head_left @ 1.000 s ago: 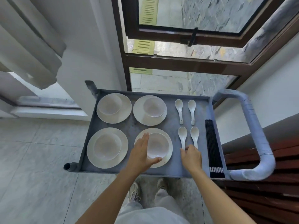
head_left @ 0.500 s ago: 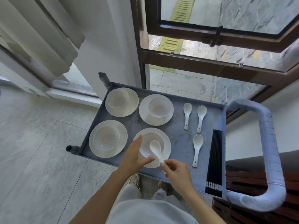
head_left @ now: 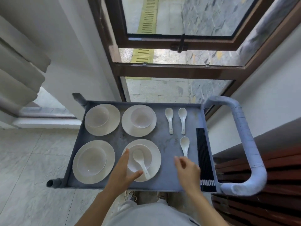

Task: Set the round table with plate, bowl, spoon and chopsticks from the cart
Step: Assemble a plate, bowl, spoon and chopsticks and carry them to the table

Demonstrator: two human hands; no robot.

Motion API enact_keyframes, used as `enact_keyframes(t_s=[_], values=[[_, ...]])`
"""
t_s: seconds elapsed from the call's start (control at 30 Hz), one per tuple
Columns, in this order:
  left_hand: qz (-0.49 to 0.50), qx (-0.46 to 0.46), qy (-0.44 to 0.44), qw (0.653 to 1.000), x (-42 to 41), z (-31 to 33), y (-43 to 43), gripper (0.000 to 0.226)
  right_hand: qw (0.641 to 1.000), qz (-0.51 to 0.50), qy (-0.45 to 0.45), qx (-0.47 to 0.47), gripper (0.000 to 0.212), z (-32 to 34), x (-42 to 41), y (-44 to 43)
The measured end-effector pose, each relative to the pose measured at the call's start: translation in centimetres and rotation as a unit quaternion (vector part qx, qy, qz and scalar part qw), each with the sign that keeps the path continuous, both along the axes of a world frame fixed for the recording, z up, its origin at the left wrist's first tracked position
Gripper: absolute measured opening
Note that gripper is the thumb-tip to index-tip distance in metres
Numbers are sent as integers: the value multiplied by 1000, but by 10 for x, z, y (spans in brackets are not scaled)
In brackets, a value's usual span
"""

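Where the person's pale trousers [head_left: 146, 212] fill the bottom of the view, both forearms reach forward over the near edge of the grey cart [head_left: 169, 144]. The left hand [head_left: 123, 170] is spread, fingers along the left side of the nearest bowl [head_left: 140, 159] and thumb lying across the near rim of the plate [head_left: 154, 154] beneath it; whether it grips the bowl or only rests against it I cannot tell. A white spoon [head_left: 140, 160] lies in that bowl, its handle pointing toward the person and jutting over the rim by the thumb. The right hand [head_left: 189, 172] hovers loosely curled and empty above the cart's surface, somewhat blurred, just beside the black chopsticks [head_left: 205, 159] that lie in a bundle along the right wall of the tray. Just beyond its fingertips lies a single loose spoon [head_left: 184, 145], bowl end away from the person. To the left stands a second plate with bowl [head_left: 92, 161]. Farther back are two more plate-and-bowl sets [head_left: 102, 119] and a pair of spoons [head_left: 175, 119] side by side. The cart's padded handle [head_left: 244, 144] curves at the right, beside a dark wooden bench [head_left: 268, 176]. Beyond the cart is a brown-framed window [head_left: 179, 70].
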State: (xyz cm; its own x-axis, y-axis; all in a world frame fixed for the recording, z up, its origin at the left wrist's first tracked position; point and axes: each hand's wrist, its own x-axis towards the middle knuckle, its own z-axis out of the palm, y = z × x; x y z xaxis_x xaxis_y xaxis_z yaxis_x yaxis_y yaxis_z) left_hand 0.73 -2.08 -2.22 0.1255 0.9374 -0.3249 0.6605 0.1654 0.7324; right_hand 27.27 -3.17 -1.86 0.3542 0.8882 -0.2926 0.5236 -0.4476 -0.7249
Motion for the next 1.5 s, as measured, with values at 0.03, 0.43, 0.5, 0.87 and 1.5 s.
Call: enact_keyframes(t_s=[0.03, 0.43, 0.5, 0.87, 1.5], values=[[-3, 3, -2, 1000, 0, -2, 1, 107, 998, -59, -27, 23, 22, 2, 13, 0], [-20, 2, -7, 1000, -7, -19, 2, 107, 963, -76, -222, -134, 21, -3, 59, 8], [-19, 2, -12, 1000, -7, -19, 1, 107, 962, -86, -217, -145, 18, -2, 58, 11], [-12, -2, -45, 999, -6, -18, -5, 108, 955, -74, -220, -184, 13, 1, 48, 30], [-23, -8, -44, 999, -11, -13, -4, 109, 936, -27, -248, -250, 13, 7, 45, 45]])
